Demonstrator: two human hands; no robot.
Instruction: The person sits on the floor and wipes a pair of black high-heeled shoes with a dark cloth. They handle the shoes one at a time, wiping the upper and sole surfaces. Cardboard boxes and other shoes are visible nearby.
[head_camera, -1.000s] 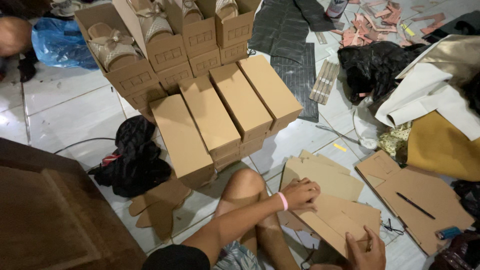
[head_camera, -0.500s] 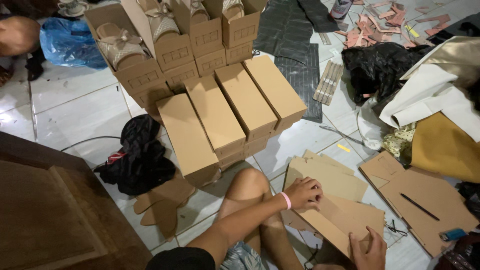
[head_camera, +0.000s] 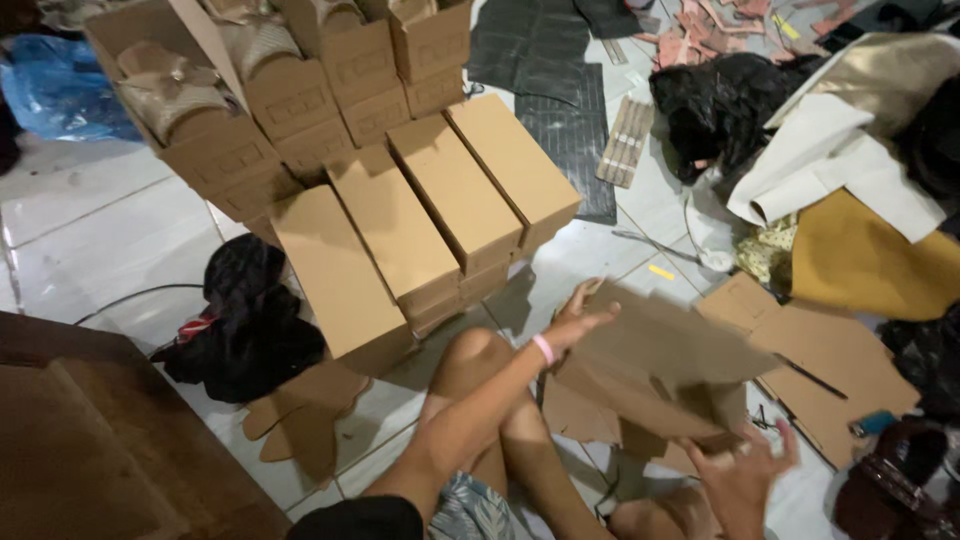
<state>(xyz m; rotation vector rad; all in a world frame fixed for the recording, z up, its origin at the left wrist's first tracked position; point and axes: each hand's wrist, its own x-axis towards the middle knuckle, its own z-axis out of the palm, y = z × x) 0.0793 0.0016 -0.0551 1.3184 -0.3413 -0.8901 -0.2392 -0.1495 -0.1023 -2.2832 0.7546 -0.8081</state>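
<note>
Left hand: grip clamped on far edge of flat cardboard sheet
Right hand: fingers apart, just under the sheet's near corner
Sheet: lifted, tilted over a pile of cardboard cut-outs on the floor
Advice: support both ends so it does not buckle
Nearby: closed boxes, black bag
In the way: own knee, scattered scraps
</note>
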